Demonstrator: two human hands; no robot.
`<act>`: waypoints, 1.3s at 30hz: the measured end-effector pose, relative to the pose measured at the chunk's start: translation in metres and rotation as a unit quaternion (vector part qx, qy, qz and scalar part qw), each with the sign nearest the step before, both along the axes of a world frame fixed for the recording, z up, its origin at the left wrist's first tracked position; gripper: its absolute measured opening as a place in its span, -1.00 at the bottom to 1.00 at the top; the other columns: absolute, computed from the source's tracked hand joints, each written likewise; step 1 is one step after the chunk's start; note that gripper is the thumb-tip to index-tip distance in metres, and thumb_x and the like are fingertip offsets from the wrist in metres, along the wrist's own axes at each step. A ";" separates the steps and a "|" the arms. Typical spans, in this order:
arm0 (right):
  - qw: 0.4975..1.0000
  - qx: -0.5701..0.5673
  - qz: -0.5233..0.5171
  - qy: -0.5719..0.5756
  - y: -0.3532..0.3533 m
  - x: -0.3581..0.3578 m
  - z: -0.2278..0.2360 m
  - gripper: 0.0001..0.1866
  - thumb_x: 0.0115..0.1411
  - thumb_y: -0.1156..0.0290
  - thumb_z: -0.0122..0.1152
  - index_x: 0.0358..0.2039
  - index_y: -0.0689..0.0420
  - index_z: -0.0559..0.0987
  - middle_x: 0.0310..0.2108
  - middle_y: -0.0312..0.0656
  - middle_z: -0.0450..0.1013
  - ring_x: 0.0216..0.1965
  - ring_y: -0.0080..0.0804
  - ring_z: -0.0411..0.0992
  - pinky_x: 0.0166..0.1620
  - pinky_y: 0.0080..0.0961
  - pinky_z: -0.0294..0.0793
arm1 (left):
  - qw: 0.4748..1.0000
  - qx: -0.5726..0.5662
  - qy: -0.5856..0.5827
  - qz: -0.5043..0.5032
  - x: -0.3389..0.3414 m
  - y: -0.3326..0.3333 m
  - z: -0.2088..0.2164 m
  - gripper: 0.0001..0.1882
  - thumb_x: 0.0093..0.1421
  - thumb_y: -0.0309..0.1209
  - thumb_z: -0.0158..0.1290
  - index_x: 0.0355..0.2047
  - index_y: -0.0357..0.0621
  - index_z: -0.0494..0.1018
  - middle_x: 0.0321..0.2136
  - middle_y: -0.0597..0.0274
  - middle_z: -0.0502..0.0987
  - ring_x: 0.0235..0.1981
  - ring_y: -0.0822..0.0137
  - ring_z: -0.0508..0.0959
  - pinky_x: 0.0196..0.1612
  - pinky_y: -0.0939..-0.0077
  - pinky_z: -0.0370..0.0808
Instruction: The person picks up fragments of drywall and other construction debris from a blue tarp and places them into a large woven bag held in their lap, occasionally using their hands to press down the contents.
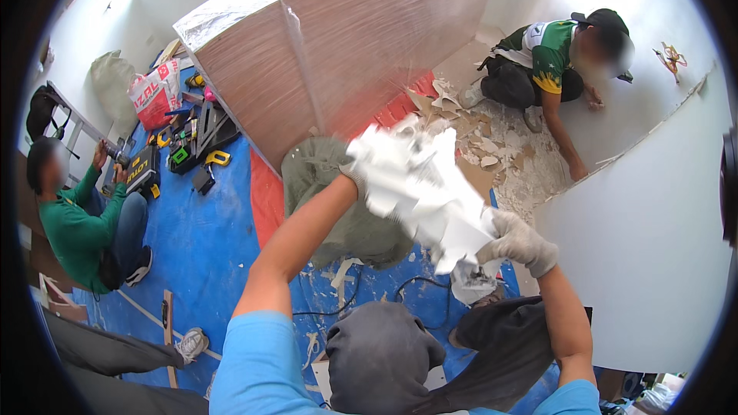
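A bundle of jagged white plasterboard pieces (423,188) is held up between my two gloved hands, slightly blurred. My left hand (353,175) grips its left end, with most of the fingers hidden behind the pieces. My right hand (521,244), in a pale work glove, has its fingers closed round the lower right end. Below the bundle, a grey-green sack (330,234) slumps on the blue sheet, partly covered by my left forearm. Crumpled fragments (470,283) hang or lie just under my right hand; I cannot tell which.
Broken rubble (492,150) covers the floor ahead. A co-worker in green (553,58) crouches at the far right by a white panel (638,246). At left, another person (84,223) squats holding a tool near scattered tools (196,138). A plastic-wrapped wooden cabinet (346,46) stands ahead. Dark cable (327,312) crosses the blue sheet.
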State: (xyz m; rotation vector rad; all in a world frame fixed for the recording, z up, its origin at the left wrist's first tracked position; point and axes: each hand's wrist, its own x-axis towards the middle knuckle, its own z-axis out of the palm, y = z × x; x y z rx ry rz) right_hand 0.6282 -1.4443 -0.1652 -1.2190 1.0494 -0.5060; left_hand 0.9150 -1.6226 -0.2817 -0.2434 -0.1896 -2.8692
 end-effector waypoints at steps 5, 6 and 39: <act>0.983 0.033 0.130 0.129 0.009 -0.022 -0.034 -0.36 -0.06 0.47 0.60 0.08 0.20 0.56 -0.14 -0.24 0.62 -0.11 -0.51 0.54 0.05 -0.47 0.51 | 0.887 -0.178 -0.283 0.320 0.012 0.027 -0.010 -0.46 0.37 -0.18 0.13 0.22 -0.29 0.37 -0.06 0.04 0.64 0.02 0.00 0.64 0.12 0.04 0.58; 0.970 -0.001 0.160 0.181 0.011 -0.025 -0.046 -0.39 -0.06 0.36 0.60 0.02 0.20 0.57 -0.18 -0.21 0.63 -0.14 -0.49 0.55 0.02 -0.46 0.51 | 0.880 -0.221 -0.318 0.275 0.025 0.027 -0.008 -0.49 0.34 -0.26 0.17 0.21 -0.26 0.39 -0.06 0.09 0.64 0.01 0.07 0.64 0.12 0.11 0.58; 0.936 -0.010 -0.326 -0.131 -0.010 -0.047 -0.133 -0.40 0.33 0.13 0.30 0.24 0.22 0.43 0.04 -0.19 0.53 0.00 -0.38 0.54 0.06 -0.40 0.56 | 0.291 -0.703 -0.285 0.583 -0.123 0.182 -0.030 -0.42 0.11 -0.56 0.19 0.19 -0.11 0.45 0.26 -0.24 0.40 0.21 -0.16 0.50 0.23 0.01 0.47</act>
